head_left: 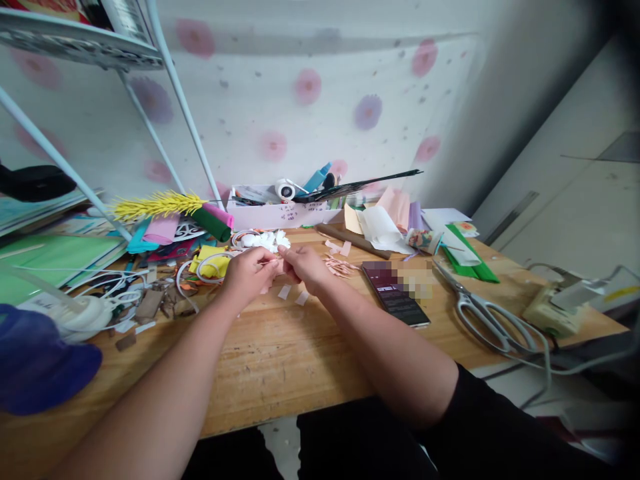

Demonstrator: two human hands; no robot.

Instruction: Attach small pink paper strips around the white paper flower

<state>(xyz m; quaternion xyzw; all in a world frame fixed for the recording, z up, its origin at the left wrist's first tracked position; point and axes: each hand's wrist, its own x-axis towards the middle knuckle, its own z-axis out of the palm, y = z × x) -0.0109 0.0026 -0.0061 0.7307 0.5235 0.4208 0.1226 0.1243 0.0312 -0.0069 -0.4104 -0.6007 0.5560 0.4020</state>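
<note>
My left hand (251, 273) and my right hand (306, 268) meet above the middle of the wooden table (280, 353). Both have their fingers pinched together on a small pale pink paper strip (281, 272), mostly hidden by the fingers. Right of my right hand lies a pile of thin, twisted pink paper pieces (341, 267), with flat pink paper pieces (345, 249) just behind it. Small pale paper scraps (301, 298) rest on the wood below my hands. White petal-like pieces (270, 240) sit behind my left hand.
A phone (397, 297), large scissors (493, 320) and a power strip (553, 307) lie to the right. On the left are a blue cap (43, 360), tangled white cable (107, 287) and a yellow bristly stem (157, 205). A white box (280, 217) stands against the wall.
</note>
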